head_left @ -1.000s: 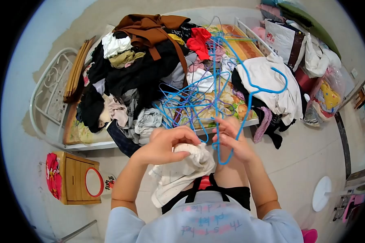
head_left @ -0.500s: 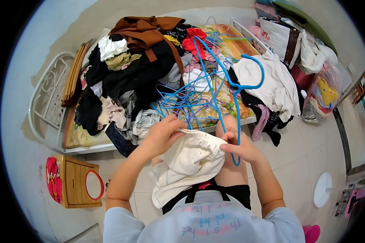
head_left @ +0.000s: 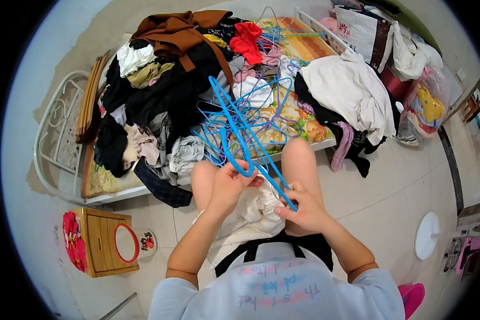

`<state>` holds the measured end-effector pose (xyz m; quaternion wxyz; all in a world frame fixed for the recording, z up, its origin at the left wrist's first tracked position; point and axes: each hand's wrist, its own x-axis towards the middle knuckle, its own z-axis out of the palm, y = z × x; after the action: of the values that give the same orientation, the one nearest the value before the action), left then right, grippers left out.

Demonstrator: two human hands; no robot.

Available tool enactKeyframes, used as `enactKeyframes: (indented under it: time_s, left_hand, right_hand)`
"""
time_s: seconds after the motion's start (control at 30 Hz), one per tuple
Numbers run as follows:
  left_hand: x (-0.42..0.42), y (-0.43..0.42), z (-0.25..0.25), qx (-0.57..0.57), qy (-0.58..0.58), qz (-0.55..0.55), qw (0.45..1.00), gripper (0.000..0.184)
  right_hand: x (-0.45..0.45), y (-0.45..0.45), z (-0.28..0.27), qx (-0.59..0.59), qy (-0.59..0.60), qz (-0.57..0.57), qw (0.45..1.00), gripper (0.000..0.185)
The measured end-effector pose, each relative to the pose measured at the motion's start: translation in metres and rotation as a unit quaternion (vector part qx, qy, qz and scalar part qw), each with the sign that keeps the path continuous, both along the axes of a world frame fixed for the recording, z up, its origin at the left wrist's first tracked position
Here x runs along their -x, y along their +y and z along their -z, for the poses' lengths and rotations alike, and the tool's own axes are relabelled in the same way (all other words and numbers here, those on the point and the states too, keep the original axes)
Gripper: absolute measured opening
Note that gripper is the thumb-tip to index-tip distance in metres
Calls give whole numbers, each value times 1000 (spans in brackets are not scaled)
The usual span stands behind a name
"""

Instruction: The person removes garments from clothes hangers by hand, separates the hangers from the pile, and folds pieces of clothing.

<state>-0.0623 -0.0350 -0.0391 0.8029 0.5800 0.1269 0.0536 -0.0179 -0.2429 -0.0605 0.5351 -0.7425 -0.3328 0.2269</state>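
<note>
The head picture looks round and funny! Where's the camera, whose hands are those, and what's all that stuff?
There's no robot here. The camera sits on a person's head, looking forward and down, so you see that person's own bare hands. The right hand pinches one end of a blue clothes hanger. The left hand is at its hook; how firmly it grips is hard to see. A white gathered garment lies over the lap. On the bed are heaped clothes, including a brown garment, and a tangle of blue and purple hangers.
</note>
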Motion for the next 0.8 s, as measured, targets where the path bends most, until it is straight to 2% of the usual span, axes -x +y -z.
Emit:
enactKeyframes:
  time_s: [0.13, 0.17, 0.23, 0.27, 0.37, 0.43, 0.57, 0.63, 0.7, 0.77, 0.8]
  left_hand:
    - [0, 4, 0, 27, -14, 19, 999, 19]
    - [2, 3, -4, -5, -21, 38, 999, 21]
    - [4, 0, -5, -35, -26, 58, 997, 23]
    - [5, -3, -4, -37, -29, 57, 997, 23]
    - [9, -8, -4, -68, -10, 43, 997, 22]
    - [11, -10, -2, -96, 13, 29, 995, 21]
    - [13, -13, 3, -58, 19, 59, 996, 15]
    - [13, -6, 6, 180, 11, 68, 981, 12]
    - [9, 5, 4, 210, 17, 51, 976, 12]
    - [8, 25, 2, 143, -8, -36, 989, 16]
    - [7, 43, 12, 68, -12, -79, 994, 24]
  right_hand:
    - [-4, -1, 11, -51, 5, -14, 999, 24]
    - [-4, 0, 12, -51, 7, -13, 999, 24]
    - [-5, 4, 13, -92, 149, 12, 985, 23]
    - [-7, 6, 15, -92, 150, 14, 984, 23]
    - [-9, 15, 13, -68, 83, 23, 994, 22]
    - [-5, 20, -1, -27, -14, 65, 997, 22]
    - [-7, 28, 17, -50, -34, 75, 995, 22]
    - [-16, 26, 20, -38, -31, 81, 996, 20]
    - [-36, 10, 10, 3, -66, 42, 997, 19]
    - [-49, -11, -8, -25, 129, 34, 991, 26]
    - [-55, -25, -15, -67, 181, 20, 981, 31]
